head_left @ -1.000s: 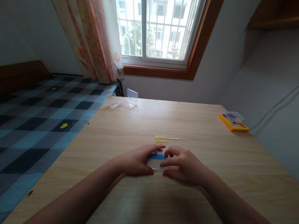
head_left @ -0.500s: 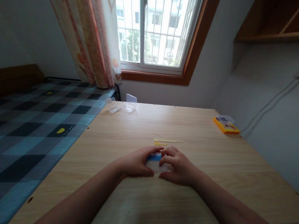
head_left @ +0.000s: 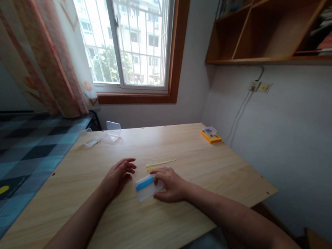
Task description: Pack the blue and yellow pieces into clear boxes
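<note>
Spanning the lower view, the wooden table [head_left: 134, 229] lies before you, with your left hand [head_left: 119, 175] part-open and apparently empty, and your right hand [head_left: 172, 184] closed, thumb near side and bent fingers far side, on the right end of a blue-banded clear box [head_left: 145, 192] between them. The step in hand appears to be one-handed handling of this box; any shift would call for a light pinch, kept clear of the rows of small yellowish pieces [head_left: 160, 163] just beyond.

No lettering or numbers can be read.
</note>
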`<action>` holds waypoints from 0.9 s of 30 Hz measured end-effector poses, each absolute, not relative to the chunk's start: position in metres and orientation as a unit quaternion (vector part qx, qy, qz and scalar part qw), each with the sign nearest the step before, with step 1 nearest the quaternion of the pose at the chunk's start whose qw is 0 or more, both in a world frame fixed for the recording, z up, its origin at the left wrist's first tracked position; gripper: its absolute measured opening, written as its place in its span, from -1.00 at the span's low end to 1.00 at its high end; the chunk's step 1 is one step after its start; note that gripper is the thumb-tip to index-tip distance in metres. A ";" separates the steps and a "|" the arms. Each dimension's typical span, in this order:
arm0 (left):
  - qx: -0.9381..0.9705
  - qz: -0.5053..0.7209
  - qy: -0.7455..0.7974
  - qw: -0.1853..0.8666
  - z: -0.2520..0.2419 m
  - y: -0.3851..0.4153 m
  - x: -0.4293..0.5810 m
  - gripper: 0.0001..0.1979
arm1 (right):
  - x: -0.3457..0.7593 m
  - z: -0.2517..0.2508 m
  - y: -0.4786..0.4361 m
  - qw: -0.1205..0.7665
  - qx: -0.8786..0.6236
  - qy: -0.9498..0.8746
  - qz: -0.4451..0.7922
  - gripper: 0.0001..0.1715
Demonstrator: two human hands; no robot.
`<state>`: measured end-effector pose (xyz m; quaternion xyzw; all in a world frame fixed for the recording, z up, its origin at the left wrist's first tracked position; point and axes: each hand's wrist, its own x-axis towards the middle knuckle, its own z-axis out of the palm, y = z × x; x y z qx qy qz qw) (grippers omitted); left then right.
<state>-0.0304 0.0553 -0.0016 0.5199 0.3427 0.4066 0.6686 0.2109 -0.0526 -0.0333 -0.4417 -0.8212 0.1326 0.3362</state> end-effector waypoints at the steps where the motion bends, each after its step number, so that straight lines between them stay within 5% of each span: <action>1: 0.512 0.419 0.347 0.664 -0.002 0.058 -0.031 -0.51 | 0.212 -0.032 -0.053 0.334 -0.445 -0.820 0.132 -0.57; 27: 0.460 0.433 0.386 0.672 -0.005 0.069 -0.041 -0.58 | 0.509 0.012 -0.081 0.333 -0.744 -0.573 0.089 -0.40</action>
